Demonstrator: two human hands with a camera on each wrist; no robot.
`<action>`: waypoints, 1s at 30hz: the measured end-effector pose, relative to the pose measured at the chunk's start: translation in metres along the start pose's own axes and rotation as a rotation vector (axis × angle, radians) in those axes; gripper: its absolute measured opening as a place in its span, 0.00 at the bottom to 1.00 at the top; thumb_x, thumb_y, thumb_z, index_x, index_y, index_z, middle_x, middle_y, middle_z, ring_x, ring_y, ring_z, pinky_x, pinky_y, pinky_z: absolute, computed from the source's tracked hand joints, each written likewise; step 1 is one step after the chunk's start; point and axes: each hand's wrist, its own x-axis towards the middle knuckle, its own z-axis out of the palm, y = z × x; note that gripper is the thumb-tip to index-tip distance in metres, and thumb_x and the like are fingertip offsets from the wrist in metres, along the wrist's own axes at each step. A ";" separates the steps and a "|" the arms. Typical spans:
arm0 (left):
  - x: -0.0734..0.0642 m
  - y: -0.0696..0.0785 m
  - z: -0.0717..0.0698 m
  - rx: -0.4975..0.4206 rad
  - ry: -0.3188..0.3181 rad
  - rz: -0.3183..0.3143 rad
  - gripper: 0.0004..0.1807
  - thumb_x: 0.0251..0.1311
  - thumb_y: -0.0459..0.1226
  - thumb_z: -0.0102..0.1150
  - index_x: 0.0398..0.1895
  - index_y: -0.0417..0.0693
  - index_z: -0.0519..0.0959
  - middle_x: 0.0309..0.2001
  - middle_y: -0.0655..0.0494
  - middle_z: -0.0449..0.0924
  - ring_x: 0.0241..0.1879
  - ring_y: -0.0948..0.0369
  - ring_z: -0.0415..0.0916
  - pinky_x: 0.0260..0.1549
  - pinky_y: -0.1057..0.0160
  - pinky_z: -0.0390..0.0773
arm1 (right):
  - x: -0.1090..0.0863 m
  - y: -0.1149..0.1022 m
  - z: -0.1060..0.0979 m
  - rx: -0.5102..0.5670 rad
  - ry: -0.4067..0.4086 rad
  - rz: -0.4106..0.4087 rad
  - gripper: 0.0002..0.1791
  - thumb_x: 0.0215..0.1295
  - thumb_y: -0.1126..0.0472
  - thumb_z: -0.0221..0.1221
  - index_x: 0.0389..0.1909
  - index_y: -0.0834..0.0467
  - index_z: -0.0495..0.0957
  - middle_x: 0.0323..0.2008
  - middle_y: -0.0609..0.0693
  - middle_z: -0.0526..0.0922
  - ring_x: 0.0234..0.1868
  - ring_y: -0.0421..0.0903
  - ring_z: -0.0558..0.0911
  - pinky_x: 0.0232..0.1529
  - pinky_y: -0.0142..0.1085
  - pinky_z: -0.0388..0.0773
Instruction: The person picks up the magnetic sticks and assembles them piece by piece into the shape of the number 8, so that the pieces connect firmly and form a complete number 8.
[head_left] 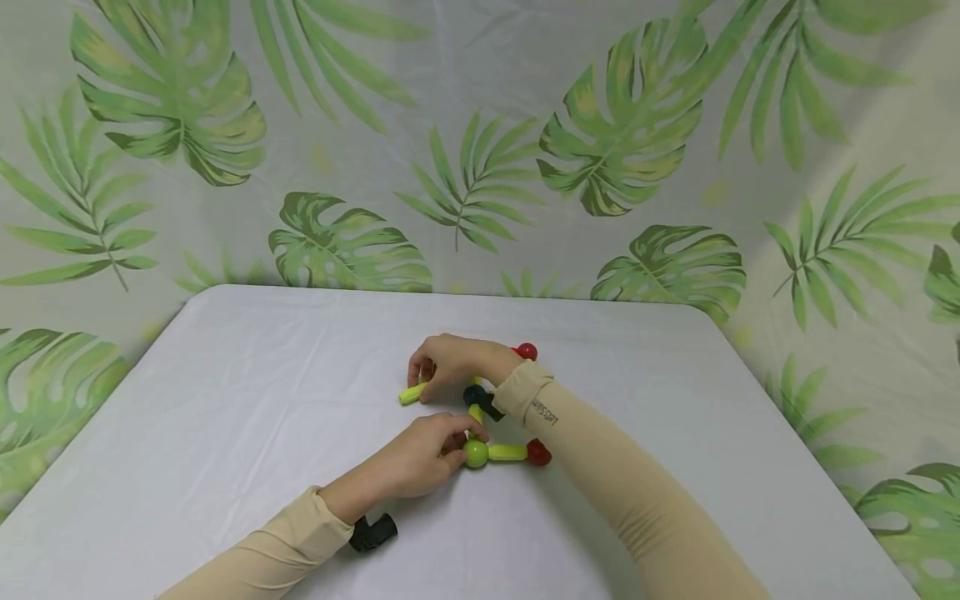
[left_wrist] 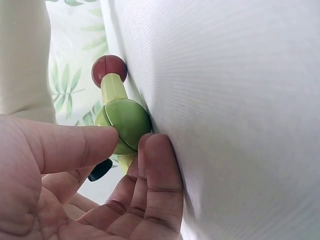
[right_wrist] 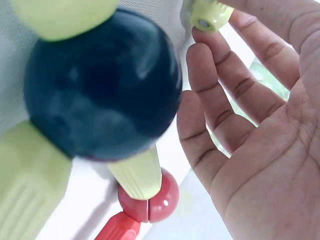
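My left hand (head_left: 423,454) holds a green ball (head_left: 476,453) between thumb and fingers, low on the white table. From that ball a yellow-green rod (head_left: 508,452) runs right to a red ball (head_left: 538,452). A second yellow-green rod (head_left: 476,413) leads from it to a dark blue ball (right_wrist: 102,85), where several rods meet. Left of this ball my right hand (head_left: 450,362) pinches a loose yellow-green rod (head_left: 411,394). The rod's magnet-tipped end (right_wrist: 212,16) shows in the right wrist view, apart from the dark ball.
Beyond my right wrist, another red ball (head_left: 527,352) joins a red rod (right_wrist: 120,227). A black tube-like piece (head_left: 491,406) lies beside the dark ball. Another black piece (head_left: 373,533) sits beneath my left wrist. A leaf-patterned cloth (head_left: 472,183) hangs behind the table.
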 end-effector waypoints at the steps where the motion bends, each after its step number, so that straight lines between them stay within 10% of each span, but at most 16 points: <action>1: 0.000 0.000 0.000 0.000 -0.001 0.000 0.15 0.71 0.26 0.59 0.56 0.48 0.84 0.40 0.55 0.83 0.38 0.64 0.77 0.43 0.63 0.77 | -0.001 0.001 0.000 0.001 -0.002 0.002 0.07 0.68 0.62 0.73 0.43 0.54 0.88 0.34 0.45 0.83 0.36 0.39 0.75 0.39 0.28 0.72; 30: 0.001 -0.001 0.000 -0.037 -0.021 -0.062 0.16 0.71 0.26 0.59 0.55 0.50 0.84 0.41 0.54 0.83 0.38 0.61 0.78 0.41 0.60 0.77 | -0.061 0.030 -0.018 0.047 0.135 -0.003 0.08 0.71 0.57 0.69 0.46 0.53 0.83 0.34 0.47 0.83 0.35 0.41 0.79 0.41 0.32 0.76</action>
